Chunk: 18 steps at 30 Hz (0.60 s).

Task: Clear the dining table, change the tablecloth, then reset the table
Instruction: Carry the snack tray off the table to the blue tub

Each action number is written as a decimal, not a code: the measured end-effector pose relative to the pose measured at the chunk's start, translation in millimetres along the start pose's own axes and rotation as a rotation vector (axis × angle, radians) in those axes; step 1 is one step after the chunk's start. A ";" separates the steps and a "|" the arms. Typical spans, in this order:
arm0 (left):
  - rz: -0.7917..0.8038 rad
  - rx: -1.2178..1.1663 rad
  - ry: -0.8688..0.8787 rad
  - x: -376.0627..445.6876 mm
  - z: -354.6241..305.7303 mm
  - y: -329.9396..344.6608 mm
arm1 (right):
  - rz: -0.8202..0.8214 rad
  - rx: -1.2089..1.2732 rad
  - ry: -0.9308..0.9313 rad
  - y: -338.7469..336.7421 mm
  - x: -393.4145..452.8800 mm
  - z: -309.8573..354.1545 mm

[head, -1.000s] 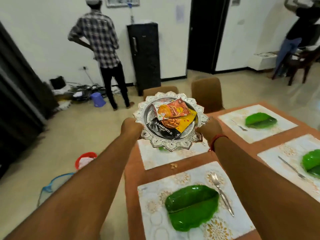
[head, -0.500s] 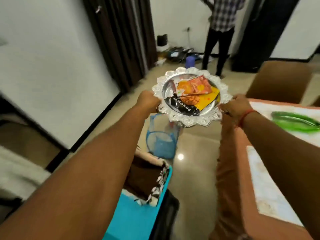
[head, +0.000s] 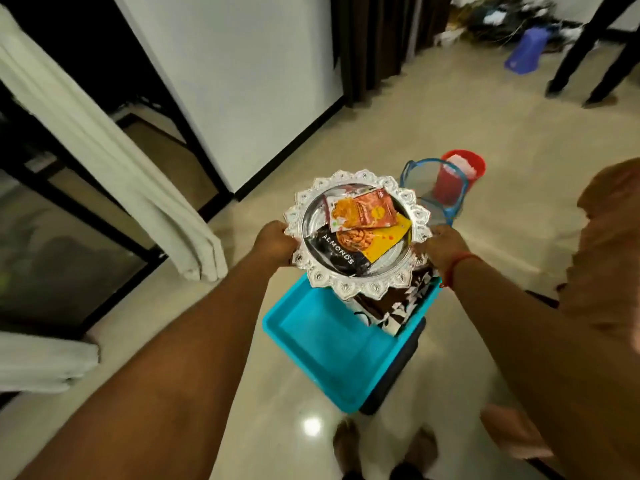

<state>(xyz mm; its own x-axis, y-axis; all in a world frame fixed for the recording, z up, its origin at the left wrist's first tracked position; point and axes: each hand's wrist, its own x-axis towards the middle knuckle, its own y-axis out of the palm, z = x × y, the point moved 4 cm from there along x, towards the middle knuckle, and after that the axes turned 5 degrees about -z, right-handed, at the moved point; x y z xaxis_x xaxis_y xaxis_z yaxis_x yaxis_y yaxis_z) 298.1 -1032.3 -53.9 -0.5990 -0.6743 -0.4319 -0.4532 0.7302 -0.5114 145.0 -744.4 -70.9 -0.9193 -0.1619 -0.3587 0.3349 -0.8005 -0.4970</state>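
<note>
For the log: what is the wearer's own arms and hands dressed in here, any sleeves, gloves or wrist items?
Both forearms are bare, with no sleeves in view and no gloves. The right hand has a thin red thread band around its wrist. The left hand shows nothing worn at the wrist; no rings can be made out.

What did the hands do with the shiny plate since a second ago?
They carried the silver plate away from the dining table; it is now above the blue tub on the floor. The left hand and right hand still grip its rim, snack packets still on it.
</note>
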 end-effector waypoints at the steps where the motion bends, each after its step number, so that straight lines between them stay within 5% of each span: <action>1: -0.013 0.033 -0.020 6.4 25.6 -2.1 | 0.012 -0.034 0.036 15.9 -3.2 -11.0; 5: -0.079 0.210 -0.043 27.0 117.2 1.2 | 0.094 -0.085 0.149 67.9 -14.8 -49.7; 18: -0.132 0.421 -0.116 -4.4 233.0 18.6 | 0.181 -0.150 0.387 144.5 -56.5 -139.7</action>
<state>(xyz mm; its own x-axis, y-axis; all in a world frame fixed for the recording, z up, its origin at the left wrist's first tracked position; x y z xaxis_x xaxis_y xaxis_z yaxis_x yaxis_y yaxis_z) 446.1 -1041.5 -234.6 -0.4651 -0.7842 -0.4107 -0.1982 0.5444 -0.8151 274.2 -770.3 -232.8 -0.7075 -0.0415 -0.7055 0.5359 -0.6822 -0.4973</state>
